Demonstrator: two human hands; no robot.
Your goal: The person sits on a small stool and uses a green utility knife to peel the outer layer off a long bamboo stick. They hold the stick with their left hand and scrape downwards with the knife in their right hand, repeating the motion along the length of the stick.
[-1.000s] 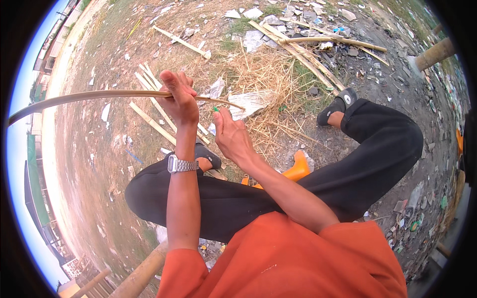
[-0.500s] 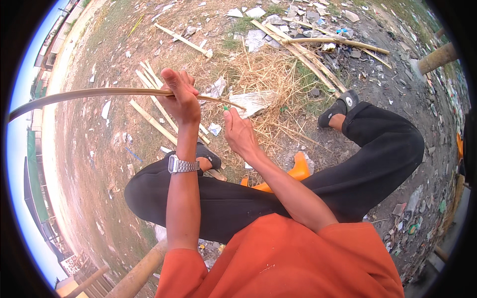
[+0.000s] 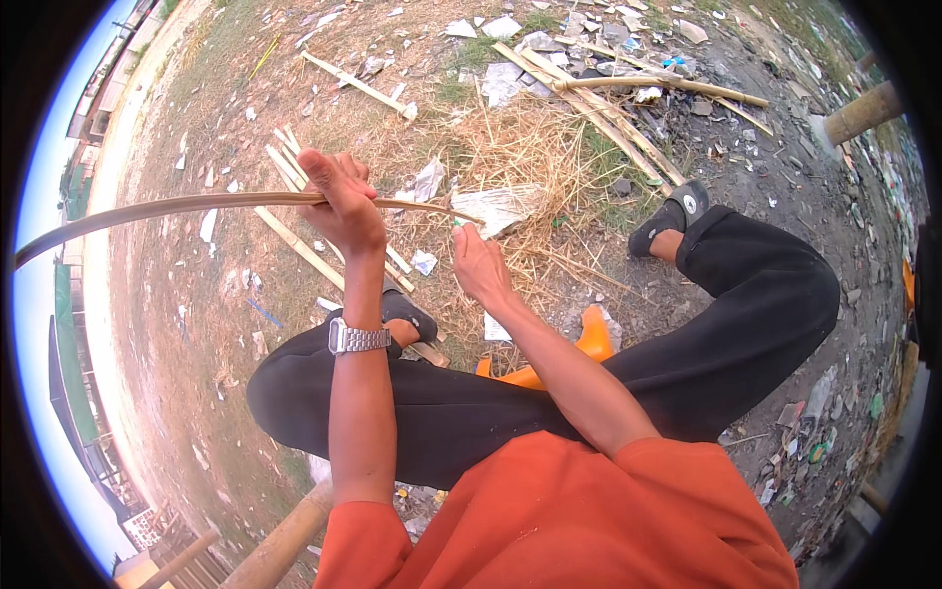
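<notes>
Left hand (image 3: 339, 206) clamped on long bamboo strip (image 3: 177, 208), far end cut off at rim. Right hand (image 3: 478, 263) fisted on small object, mostly hidden, strip tip adjacent.

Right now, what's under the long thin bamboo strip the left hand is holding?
Under the long thin bamboo strip lie split bamboo slats, paper scraps and dry straw on dirt. The left hand covers the ground beneath its grip.
</notes>
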